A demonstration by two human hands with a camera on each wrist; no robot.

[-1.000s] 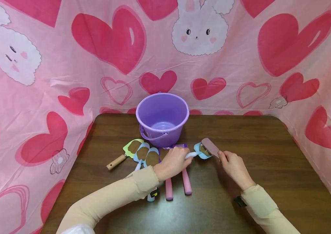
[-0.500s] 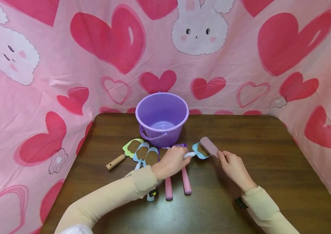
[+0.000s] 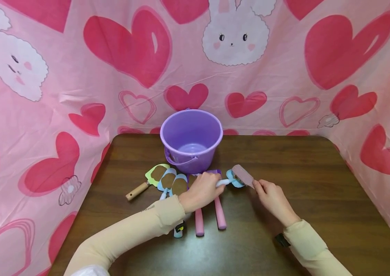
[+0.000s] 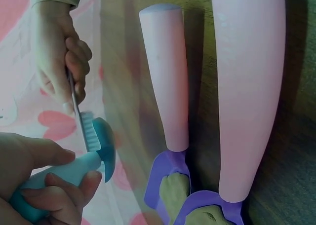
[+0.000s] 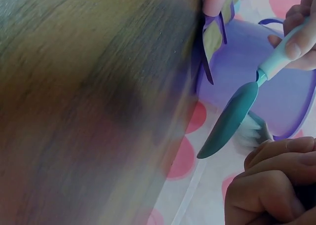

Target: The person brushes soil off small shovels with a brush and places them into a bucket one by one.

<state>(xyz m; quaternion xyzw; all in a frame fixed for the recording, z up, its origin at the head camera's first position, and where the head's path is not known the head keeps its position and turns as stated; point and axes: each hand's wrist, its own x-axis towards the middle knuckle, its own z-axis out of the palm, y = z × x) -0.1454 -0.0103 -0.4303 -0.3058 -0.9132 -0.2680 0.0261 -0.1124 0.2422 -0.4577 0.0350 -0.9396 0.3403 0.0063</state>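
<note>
My left hand [image 3: 201, 193] grips the handle of a light-blue hand trowel [image 5: 229, 119], its thumb along the handle in the left wrist view. The trowel is raised off the table, its blade pointing right. My right hand [image 3: 275, 201] pinches the handle of a pink brush [image 3: 244, 175], whose pale bristles [image 4: 90, 131] touch the trowel's blade. The brush head covers much of that blade from above. Beneath my left forearm and hand lie two purple trowels with pink handles [image 3: 220, 214], partly hidden; brown patches show on their blades.
A purple bucket [image 3: 195, 163] stands behind the trowels, its handle hanging at the front. Left of my left hand lie two blue trowels [image 3: 167, 180] and a green trowel with a wooden handle [image 3: 137, 191], all brown-coated. A heart-patterned cloth [image 3: 270, 76] surrounds the wooden table [image 3: 301, 165].
The brush has shifted left across the trowel's blade toward its handle, and my right hand has moved slightly with it. My left hand holds the trowel in nearly the same spot.
</note>
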